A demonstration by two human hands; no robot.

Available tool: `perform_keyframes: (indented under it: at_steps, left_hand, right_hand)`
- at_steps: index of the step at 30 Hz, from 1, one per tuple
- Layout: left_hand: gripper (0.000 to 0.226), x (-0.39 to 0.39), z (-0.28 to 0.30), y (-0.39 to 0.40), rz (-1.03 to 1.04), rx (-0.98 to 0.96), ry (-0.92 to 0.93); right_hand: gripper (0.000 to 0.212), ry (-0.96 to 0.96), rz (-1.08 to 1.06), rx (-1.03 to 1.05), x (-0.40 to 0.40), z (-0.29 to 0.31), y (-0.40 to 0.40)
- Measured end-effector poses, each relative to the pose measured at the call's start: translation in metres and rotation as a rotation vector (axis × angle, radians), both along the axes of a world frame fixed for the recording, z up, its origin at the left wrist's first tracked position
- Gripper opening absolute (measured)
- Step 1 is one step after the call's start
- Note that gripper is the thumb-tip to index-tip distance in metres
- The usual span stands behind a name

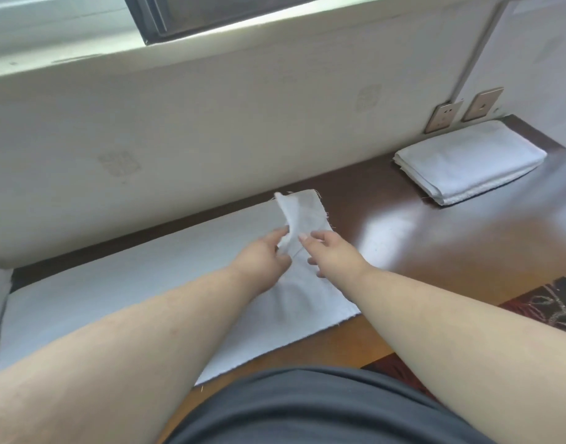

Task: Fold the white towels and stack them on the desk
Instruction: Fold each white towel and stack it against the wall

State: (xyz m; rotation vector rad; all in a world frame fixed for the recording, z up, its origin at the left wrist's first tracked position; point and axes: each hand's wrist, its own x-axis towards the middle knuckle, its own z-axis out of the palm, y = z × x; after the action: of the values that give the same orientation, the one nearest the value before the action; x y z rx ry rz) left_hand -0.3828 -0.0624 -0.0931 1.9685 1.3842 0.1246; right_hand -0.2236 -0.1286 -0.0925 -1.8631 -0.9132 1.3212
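While both bare forearms reach out over the dark wooden desk, the person's hands meet at the right end of a long white towel spread flat along the desk's near side. That end of the cloth is lifted and turned back, so a narrow flap with frayed threads stands up just beyond the fingers, close to the wall. The left hand has its fingers curled against the raised cloth, and it looks to be pinching the fold between thumb and fingers. The right hand lies just beside it, fingers mostly straight and resting on the cloth, the thumb lifted toward the flap; whether it actually grips anything I cannot tell from where I stand. The rest of the towel runs flat away to the left, its front edge near the desk's front.

Well apart from it, in the far right corner of the desk, sits a stack of folded white towels, squared up against the wall below two wall sockets. A window sill runs above the wall, and a patterned carpet shows past the desk's right edge. A dark grey shirt fills the bottom of the view.
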Motion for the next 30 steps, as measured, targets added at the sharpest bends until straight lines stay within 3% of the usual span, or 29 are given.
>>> perform_keyframes:
  at_steps: [2,5,11,13,15,21,27,30]
  left_hand:
    - [0.055,0.009,0.004,-0.02,-0.206,0.064,0.049]
    - [0.049,0.015,0.001,-0.045,-0.4,0.089,0.158]
    - [0.065,-0.039,-0.015,-0.07,-0.364,0.073,0.451]
    - [0.054,-0.062,-0.021,-0.073,-0.401,0.062,0.598]
    - [0.036,-0.077,-0.029,-0.079,-0.486,0.04,0.721]
    - [0.03,-0.085,-0.04,-0.082,-0.483,0.014,0.708]
    - [0.028,-0.08,-0.035,-0.078,-0.542,-0.038,0.72]
    - [0.03,-0.068,-0.033,-0.074,-0.51,-0.017,0.621]
  right_hand:
    - [0.085,0.055,-0.125,-0.045,-0.01,0.009,0.004]
    - [0.055,-0.016,-0.394,-0.081,-0.012,0.004,-0.002]
    - [0.018,0.135,-0.737,-0.23,0.015,-0.027,-0.041]
    - [0.012,0.079,-0.705,-0.28,0.027,-0.038,-0.05]
    - [0.019,0.019,-0.674,-0.298,0.032,-0.044,-0.056]
    - [0.032,-0.44,-0.461,-0.357,0.033,-0.05,-0.064]
    - [0.063,-0.287,-0.41,-0.372,0.029,-0.047,-0.053]
    - [0.05,-0.294,-0.347,-0.431,0.033,-0.047,-0.048]
